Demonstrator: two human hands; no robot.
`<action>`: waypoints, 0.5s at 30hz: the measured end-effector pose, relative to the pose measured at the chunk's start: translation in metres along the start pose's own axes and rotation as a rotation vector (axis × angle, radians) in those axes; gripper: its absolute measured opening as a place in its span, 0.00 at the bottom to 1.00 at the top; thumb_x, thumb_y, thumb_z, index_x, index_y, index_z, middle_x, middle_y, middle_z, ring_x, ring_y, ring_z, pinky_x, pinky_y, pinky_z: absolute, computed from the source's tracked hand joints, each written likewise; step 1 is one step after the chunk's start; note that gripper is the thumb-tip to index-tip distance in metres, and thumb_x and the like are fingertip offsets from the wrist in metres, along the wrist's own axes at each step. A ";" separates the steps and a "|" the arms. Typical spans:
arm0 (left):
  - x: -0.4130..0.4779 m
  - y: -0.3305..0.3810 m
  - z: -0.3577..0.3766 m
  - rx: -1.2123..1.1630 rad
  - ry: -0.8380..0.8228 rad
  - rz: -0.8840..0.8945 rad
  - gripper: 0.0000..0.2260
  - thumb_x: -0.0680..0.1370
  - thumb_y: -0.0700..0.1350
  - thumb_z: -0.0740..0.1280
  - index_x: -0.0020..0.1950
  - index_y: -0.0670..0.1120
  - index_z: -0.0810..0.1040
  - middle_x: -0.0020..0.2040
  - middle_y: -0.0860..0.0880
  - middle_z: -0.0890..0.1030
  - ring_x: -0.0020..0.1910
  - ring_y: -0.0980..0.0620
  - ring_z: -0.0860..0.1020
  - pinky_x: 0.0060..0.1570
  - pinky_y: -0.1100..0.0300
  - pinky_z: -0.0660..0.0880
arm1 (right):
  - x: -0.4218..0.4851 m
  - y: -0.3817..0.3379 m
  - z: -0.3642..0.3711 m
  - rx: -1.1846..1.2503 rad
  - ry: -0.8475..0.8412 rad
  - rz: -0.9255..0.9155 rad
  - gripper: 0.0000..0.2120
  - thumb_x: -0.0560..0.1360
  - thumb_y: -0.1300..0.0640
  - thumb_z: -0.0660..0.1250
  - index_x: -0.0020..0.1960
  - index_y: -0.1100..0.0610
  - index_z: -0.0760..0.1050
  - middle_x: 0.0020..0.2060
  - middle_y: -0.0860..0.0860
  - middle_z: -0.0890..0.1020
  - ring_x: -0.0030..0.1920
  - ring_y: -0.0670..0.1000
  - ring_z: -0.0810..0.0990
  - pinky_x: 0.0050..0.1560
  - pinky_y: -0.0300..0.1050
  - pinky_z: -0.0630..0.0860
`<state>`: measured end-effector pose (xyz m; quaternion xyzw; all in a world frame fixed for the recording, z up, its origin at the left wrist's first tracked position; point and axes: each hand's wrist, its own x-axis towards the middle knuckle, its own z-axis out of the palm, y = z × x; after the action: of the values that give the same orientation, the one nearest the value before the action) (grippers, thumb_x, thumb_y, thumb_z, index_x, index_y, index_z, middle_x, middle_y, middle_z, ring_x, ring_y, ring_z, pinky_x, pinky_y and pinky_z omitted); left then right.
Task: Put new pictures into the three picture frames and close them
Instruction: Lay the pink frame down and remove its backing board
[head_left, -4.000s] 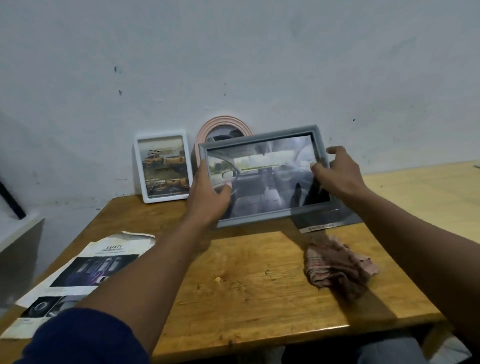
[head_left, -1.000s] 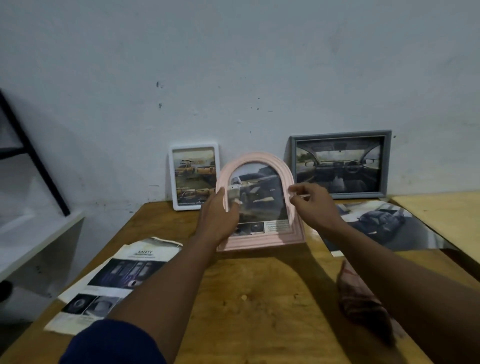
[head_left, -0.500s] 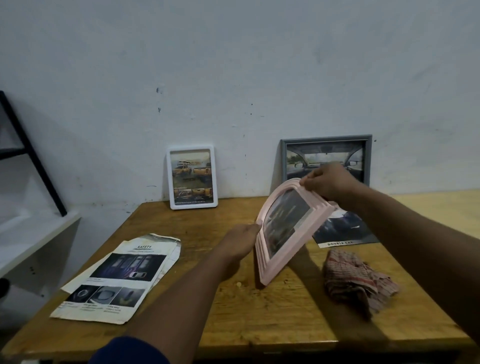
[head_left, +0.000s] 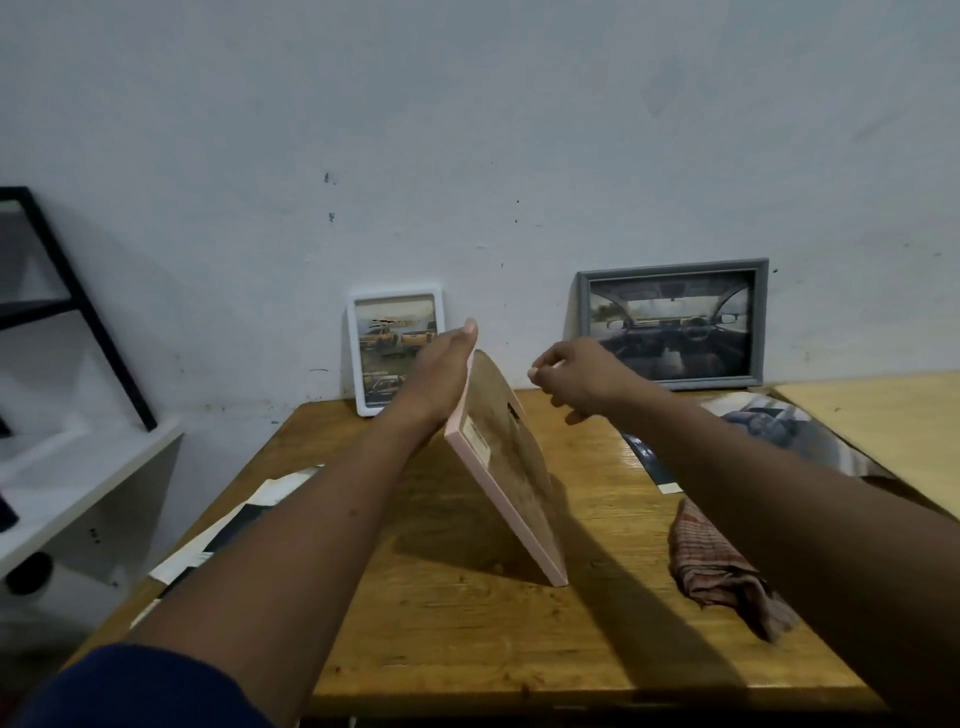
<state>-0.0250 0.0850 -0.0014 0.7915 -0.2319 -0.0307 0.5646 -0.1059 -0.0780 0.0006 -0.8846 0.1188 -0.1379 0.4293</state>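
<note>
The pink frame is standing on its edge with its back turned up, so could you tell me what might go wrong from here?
1. The pink frame rests tilted on one bottom corner, steadied only by the left hand; it could slip and fall on the table.
2. The right hand is off it, so pressing the backing may push it over.

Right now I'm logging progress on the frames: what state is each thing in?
Pink arched frame: tilted on its bottom edge, back facing the camera.
White frame: upright against the wall, picture inside.
Grey frame: upright against the wall, picture inside.
Left hand: flat, supporting the pink frame.
Right hand: off the frame.
Cloth: crumpled.
</note>
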 end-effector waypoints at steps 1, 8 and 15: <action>-0.001 -0.007 -0.004 0.032 0.005 -0.002 0.28 0.84 0.64 0.51 0.75 0.49 0.71 0.70 0.49 0.74 0.67 0.47 0.73 0.64 0.51 0.69 | 0.001 0.011 0.012 -0.031 -0.008 0.031 0.08 0.80 0.54 0.65 0.55 0.56 0.77 0.48 0.53 0.81 0.48 0.54 0.80 0.48 0.52 0.83; -0.018 -0.070 -0.004 0.093 0.018 -0.132 0.32 0.79 0.70 0.53 0.75 0.53 0.70 0.73 0.48 0.74 0.69 0.46 0.73 0.68 0.42 0.71 | -0.010 0.081 0.073 -0.183 -0.001 0.142 0.26 0.78 0.43 0.65 0.72 0.50 0.66 0.67 0.53 0.75 0.64 0.56 0.74 0.60 0.54 0.76; -0.037 -0.115 0.023 0.232 -0.082 -0.215 0.26 0.84 0.64 0.53 0.80 0.57 0.61 0.79 0.50 0.67 0.75 0.45 0.67 0.71 0.45 0.67 | -0.015 0.100 0.070 -0.588 0.026 0.021 0.25 0.79 0.41 0.61 0.71 0.51 0.66 0.70 0.53 0.71 0.69 0.57 0.66 0.67 0.57 0.64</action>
<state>-0.0272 0.1089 -0.1216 0.8697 -0.1707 -0.0964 0.4530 -0.1043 -0.0823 -0.1223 -0.9680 0.1680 -0.1043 0.1546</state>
